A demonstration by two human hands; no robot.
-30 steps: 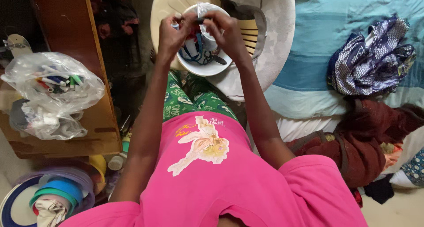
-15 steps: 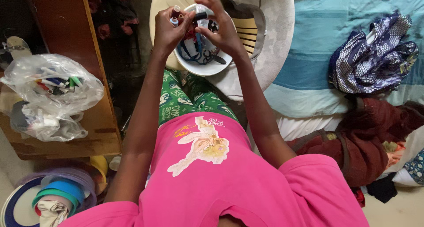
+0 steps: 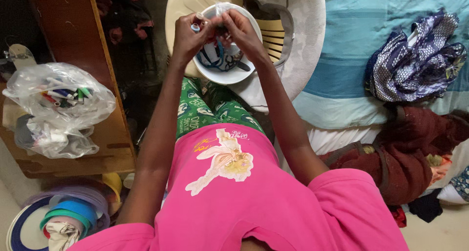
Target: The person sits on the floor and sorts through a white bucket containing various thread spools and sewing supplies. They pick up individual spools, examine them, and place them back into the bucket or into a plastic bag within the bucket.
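Both hands are lowering again toward the white bowl (image 3: 229,75) at upper centre, left hand (image 3: 188,36) pinching small spools (image 3: 196,27), right hand (image 3: 242,31) gripping a dark piece (image 3: 221,30).

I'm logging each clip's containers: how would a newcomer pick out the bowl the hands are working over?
Start at the pale plastic chair at the top, beyond the green-patterned knees. The white bowl sits on its seat, right under the left hand and right hand. It is the only round white dish there, filled with blue and dark straps, unlike the clear bag on the wooden table.
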